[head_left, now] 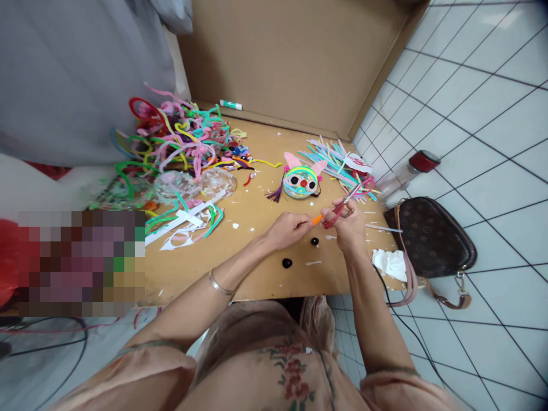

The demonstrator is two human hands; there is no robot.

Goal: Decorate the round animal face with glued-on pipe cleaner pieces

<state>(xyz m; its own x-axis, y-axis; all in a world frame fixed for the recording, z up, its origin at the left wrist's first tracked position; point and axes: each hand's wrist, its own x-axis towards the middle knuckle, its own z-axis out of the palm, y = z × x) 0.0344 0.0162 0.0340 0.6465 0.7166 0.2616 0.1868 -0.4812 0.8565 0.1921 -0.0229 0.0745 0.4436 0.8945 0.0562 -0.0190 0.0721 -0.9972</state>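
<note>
Near the middle of the table, my left hand (291,228) pinches a small orange piece (317,220), which reaches toward my other hand. Red-handled scissors (336,215) are in my right hand (349,225), their blades pointing up and away to the right. Beyond my hands lies a round face craft (299,182) with pink ears, black eyes, a red nose and a purple tassel. Two small black pieces, one (314,241) just below the orange piece and one (287,263) further left, rest on the table.
Fuzzy coloured stems (184,134) are heaped at the left of the table (257,279), with white paper scraps (184,225) in front. Pastel strips (325,157) lie behind my right hand. A glue stick (231,105), red-lidded bottle (406,171), brown bag (432,237) and crumpled tissue (389,264) are around.
</note>
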